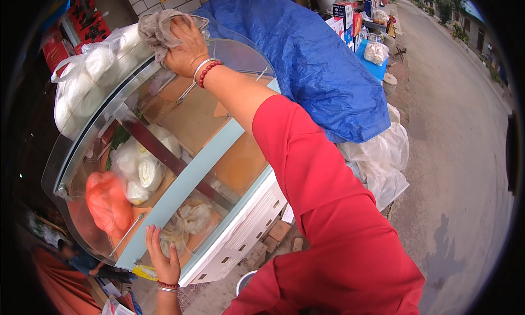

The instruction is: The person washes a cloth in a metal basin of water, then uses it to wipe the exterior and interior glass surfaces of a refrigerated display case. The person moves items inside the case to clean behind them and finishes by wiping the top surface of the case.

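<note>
My right hand [187, 48] is closed on a crumpled grey-brown cloth [155, 31] and presses it on the far top edge of a glass display case. My left hand [162, 259] rests with fingers apart on the near end of the case's pale blue frame [188, 184], holding nothing. Through the glass I see a red plastic bag [108, 203], pale plastic bags [143, 164] of light-coloured food, and another clear bag [196, 216] nearer my left hand. Both wrists wear bracelets.
White plastic bags [93, 69] lie on the far left of the case top. A blue tarp [306, 58] covers something at the right, with clear plastic sheeting [380, 164] below it. Bricks [279, 231] lie under the case. A road [454, 129] runs along the right.
</note>
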Demonstrator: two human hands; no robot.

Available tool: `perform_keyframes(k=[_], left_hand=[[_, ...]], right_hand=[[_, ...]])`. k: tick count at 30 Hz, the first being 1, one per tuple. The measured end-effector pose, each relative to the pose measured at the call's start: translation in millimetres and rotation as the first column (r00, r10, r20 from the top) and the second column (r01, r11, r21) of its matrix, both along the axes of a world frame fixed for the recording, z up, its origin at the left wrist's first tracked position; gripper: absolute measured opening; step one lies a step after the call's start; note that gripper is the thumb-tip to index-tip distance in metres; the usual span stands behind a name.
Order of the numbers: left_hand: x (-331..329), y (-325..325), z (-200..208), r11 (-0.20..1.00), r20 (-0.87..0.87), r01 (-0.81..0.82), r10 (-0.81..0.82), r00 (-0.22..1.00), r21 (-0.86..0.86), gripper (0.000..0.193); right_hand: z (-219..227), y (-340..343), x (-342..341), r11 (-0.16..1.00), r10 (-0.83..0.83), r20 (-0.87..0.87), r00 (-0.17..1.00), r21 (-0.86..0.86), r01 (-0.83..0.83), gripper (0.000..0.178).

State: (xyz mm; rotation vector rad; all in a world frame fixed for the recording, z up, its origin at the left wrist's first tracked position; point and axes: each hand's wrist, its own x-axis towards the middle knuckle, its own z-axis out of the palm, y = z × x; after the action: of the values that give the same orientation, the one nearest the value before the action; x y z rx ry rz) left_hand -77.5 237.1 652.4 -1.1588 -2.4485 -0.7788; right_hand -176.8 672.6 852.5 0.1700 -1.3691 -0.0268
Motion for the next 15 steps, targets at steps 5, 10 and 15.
perform_keyframes(k=[5, 10, 15], left_hand=[[21, 15, -4, 1.0, 0.018, -0.006, 0.006, 1.0, -0.03, 0.051], [29, 18, -16, 1.0, 0.063, -0.006, 0.004, 0.998, 0.03, 0.049], [71, -48, -45, 0.982, 0.164, -0.155, 0.137, 0.977, 0.104, 0.045]], right_hand=[[-23, 12, -23, 0.985, 0.068, 0.016, 0.998, -0.159, -0.065, 0.037], [-66, 34, -20, 0.891, 0.339, 0.04, 0.94, -0.334, -0.307, 0.036], [-150, 98, -9, 0.659, 0.104, 0.004, 0.995, -0.75, -0.066, 0.046]])
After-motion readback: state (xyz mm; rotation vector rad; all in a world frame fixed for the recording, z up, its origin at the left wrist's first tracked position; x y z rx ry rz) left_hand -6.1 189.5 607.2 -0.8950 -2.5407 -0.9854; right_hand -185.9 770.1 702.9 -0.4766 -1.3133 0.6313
